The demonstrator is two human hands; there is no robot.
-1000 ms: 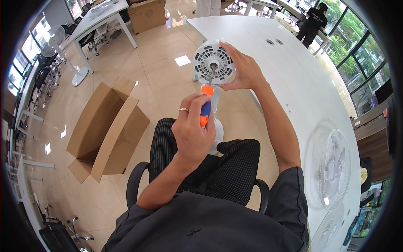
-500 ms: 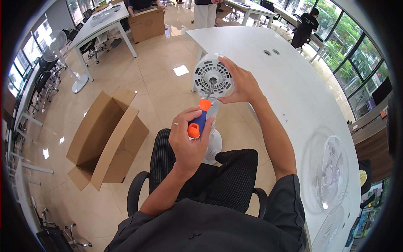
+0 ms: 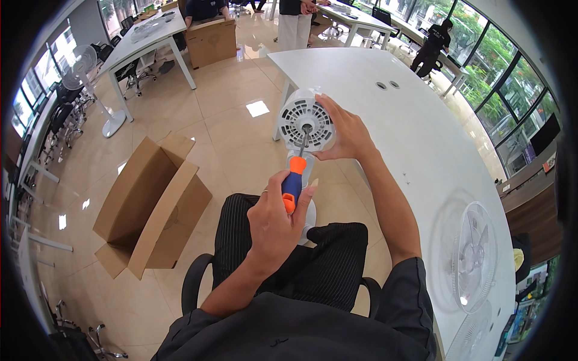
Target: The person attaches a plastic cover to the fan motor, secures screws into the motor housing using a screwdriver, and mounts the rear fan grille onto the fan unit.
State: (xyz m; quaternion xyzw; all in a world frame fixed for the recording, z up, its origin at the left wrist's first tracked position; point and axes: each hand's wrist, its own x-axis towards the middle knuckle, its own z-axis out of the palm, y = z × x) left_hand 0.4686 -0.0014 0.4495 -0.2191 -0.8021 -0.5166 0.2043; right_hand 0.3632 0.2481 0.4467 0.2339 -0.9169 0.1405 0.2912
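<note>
Open office with glossy beige tiled floor [image 3: 229, 114], glass walls far right, rows of white desks at the far end. Long white table [image 3: 415, 120] along the right side, bearing a clear round plastic fan grille [image 3: 475, 256] at its near right part. Open brown cardboard box [image 3: 150, 204] lying on the floor to the left, flaps spread. White pedestal fan [image 3: 84, 66] standing far left beside a white desk [image 3: 144, 39]. Another brown carton [image 3: 211, 41] on the floor at the far end, people standing and sitting beyond it.

Seated on a black office chair [image 3: 192, 283], legs in dark pinstriped trousers.

Right hand [image 3: 346, 132] wrapped around the right side of a white round fan motor housing with a vented face [image 3: 304, 123], fingers curled and gripping its rim, holding it up in front, left of the table edge and above the knees. Left hand [image 3: 274, 225] closed in a fist around the blue and orange handle of a screwdriver [image 3: 294, 180], thumb up along the handle, ring on one finger. Metal shaft of the screwdriver pointing up and far, tip meeting the centre of the vented face. White stem of the fan running down from the housing behind the screwdriver toward the lap.
</note>
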